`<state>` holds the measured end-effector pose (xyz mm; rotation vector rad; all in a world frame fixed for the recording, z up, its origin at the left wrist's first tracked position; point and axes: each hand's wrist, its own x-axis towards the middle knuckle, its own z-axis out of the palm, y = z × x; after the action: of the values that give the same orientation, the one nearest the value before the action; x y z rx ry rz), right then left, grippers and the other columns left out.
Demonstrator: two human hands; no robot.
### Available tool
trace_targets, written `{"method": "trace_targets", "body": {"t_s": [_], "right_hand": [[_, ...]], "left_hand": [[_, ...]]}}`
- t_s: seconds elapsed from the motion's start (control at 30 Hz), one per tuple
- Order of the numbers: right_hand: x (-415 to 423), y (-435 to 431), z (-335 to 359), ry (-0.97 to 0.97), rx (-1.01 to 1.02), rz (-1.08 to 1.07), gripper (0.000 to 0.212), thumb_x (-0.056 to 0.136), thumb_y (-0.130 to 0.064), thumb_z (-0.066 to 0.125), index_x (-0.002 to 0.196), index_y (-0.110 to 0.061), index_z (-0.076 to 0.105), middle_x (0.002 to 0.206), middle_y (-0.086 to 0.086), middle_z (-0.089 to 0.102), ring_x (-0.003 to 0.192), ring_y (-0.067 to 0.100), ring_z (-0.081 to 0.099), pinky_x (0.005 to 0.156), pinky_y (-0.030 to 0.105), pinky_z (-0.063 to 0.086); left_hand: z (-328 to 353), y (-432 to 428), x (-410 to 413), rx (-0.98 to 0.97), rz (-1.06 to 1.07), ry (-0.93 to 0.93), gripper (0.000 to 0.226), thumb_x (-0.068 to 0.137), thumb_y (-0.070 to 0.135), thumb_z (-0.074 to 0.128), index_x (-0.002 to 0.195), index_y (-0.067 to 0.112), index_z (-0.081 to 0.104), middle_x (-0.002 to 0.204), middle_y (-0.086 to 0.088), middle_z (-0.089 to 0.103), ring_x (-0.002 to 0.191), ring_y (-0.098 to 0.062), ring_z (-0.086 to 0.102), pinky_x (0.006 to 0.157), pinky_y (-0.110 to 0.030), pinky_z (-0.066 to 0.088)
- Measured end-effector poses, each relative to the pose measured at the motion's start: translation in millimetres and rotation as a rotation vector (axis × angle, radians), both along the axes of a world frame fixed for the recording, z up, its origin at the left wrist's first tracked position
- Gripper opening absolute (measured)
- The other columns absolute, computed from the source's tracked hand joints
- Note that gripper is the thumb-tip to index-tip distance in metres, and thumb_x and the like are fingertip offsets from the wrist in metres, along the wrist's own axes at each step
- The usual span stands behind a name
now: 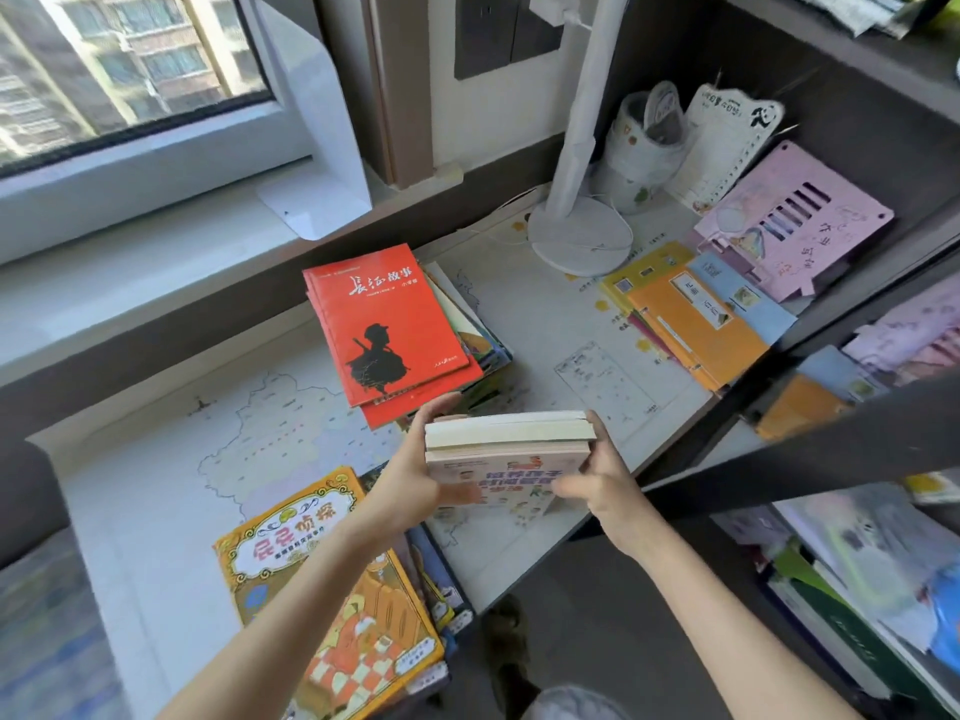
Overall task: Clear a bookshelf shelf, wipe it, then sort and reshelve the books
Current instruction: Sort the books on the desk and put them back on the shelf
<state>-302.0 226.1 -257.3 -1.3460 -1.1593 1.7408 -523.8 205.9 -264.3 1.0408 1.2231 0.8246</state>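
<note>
Both my hands hold a small stack of books [506,449] above the desk, page edges facing up and a pink cover toward me. My left hand [415,475] grips its left end, thumb on the cover. My right hand [602,475] grips its right end. Just beyond it lies a pile of books topped by a red book [389,324] with a black silhouette. Near my left forearm sits another pile topped by an orange-yellow picture book [322,589]. The dark bookshelf [779,433] stands at the right.
A white desk lamp base [579,236] and a pen cup [644,148] stand at the back of the desk [587,324]. Orange and blue folders [696,314] and a pink board [795,226] lie at the right. A white bookend [317,137] stands on the windowsill. Lower shelves hold more books.
</note>
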Motion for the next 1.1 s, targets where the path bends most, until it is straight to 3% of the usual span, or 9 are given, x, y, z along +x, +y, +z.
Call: {"method": "trace_targets", "body": {"t_s": [0.17, 0.27, 0.37, 0.47, 0.6, 0.73, 0.8, 0.93, 1.1], "right_hand": [[0.6, -9.0, -3.7, -0.047, 0.038, 0.075, 0.063, 0.063, 0.013, 0.057, 0.111, -0.023, 0.041, 0.112, 0.009, 0.057, 0.101, 0.011, 0.06, 0.072, 0.022, 0.052], [4.3, -15.9, -3.6, -0.055, 0.075, 0.134, 0.061, 0.074, 0.025, 0.061, 0.112, -0.019, 0.04, 0.112, 0.007, 0.055, 0.095, -0.003, 0.06, 0.073, 0.018, 0.051], [12.9, -20.0, 1.0, -0.085, 0.103, 0.209, 0.055, 0.075, 0.006, 0.071, 0.115, -0.019, 0.044, 0.111, 0.002, 0.055, 0.097, -0.002, 0.057, 0.077, 0.016, 0.048], [26.8, -20.9, 9.4, -0.188, 0.143, 0.343, 0.052, 0.083, -0.012, 0.073, 0.124, -0.026, 0.045, 0.118, -0.005, 0.055, 0.104, -0.001, 0.055, 0.083, 0.013, 0.044], [38.9, -14.8, 20.4, -0.377, 0.329, 0.399, 0.053, 0.086, -0.023, 0.071, 0.124, -0.044, 0.041, 0.125, -0.019, 0.053, 0.117, -0.006, 0.049, 0.089, 0.007, 0.042], [32.0, -5.6, 16.9, -0.471, 0.397, 0.409, 0.05, 0.083, -0.021, 0.074, 0.123, -0.032, 0.046, 0.12, -0.011, 0.06, 0.114, 0.003, 0.054, 0.093, 0.022, 0.048], [25.8, -6.5, 14.0, -0.45, 0.377, 0.347, 0.041, 0.084, -0.019, 0.074, 0.115, -0.027, 0.048, 0.113, -0.01, 0.062, 0.109, 0.007, 0.057, 0.087, 0.024, 0.05], [22.6, -21.7, 13.4, -0.48, 0.398, 0.254, 0.037, 0.082, -0.018, 0.075, 0.108, -0.028, 0.05, 0.102, -0.017, 0.062, 0.103, 0.008, 0.061, 0.087, 0.032, 0.054], [34.1, -69.6, 44.5, -0.587, 0.461, 0.185, 0.035, 0.081, -0.028, 0.077, 0.106, -0.022, 0.054, 0.098, -0.018, 0.065, 0.096, 0.004, 0.061, 0.08, 0.031, 0.054]], "left_hand": [[5.3, -11.0, 13.6, 0.021, 0.128, -0.057, 0.089, 0.055, 0.011, 0.081, 0.128, 0.042, 0.041, 0.125, 0.007, 0.056, 0.112, -0.012, 0.059, 0.08, -0.027, 0.055], [9.6, -21.1, 21.2, -0.028, 0.257, -0.172, 0.071, 0.055, 0.043, 0.077, 0.121, 0.042, 0.052, 0.126, 0.008, 0.057, 0.11, -0.014, 0.058, 0.082, -0.027, 0.048], [9.8, -36.8, 27.5, -0.039, 0.313, -0.126, 0.066, 0.054, 0.056, 0.071, 0.117, 0.041, 0.056, 0.124, 0.009, 0.058, 0.108, -0.01, 0.057, 0.085, -0.025, 0.043], [9.0, -47.2, 30.9, -0.015, 0.31, -0.072, 0.076, 0.05, 0.064, 0.075, 0.117, 0.034, 0.056, 0.12, 0.012, 0.061, 0.101, 0.002, 0.059, 0.076, -0.01, 0.045], [8.9, -44.1, 36.6, -0.021, 0.378, -0.017, 0.052, 0.069, 0.053, 0.066, 0.112, 0.026, 0.057, 0.106, 0.005, 0.063, 0.091, -0.004, 0.058, 0.069, -0.009, 0.044], [1.3, -43.0, 28.4, -0.013, 0.276, -0.009, 0.087, 0.052, 0.072, 0.072, 0.119, 0.022, 0.051, 0.106, 0.007, 0.066, 0.095, 0.001, 0.062, 0.078, -0.009, 0.046], [-3.4, -44.6, 21.6, -0.002, 0.147, 0.035, 0.089, 0.053, 0.064, 0.079, 0.124, 0.019, 0.048, 0.115, 0.002, 0.066, 0.105, -0.004, 0.062, 0.085, -0.017, 0.05], [-9.1, -42.0, 16.0, 0.094, 0.129, 0.244, 0.061, 0.067, 0.031, 0.081, 0.12, 0.019, 0.056, 0.115, 0.003, 0.066, 0.11, -0.014, 0.062, 0.091, -0.034, 0.054], [19.2, -64.5, 20.6, 0.158, -0.065, 0.214, 0.042, 0.074, 0.015, 0.074, 0.111, 0.023, 0.057, 0.099, 0.013, 0.072, 0.097, -0.003, 0.066, 0.078, -0.019, 0.055]]}}
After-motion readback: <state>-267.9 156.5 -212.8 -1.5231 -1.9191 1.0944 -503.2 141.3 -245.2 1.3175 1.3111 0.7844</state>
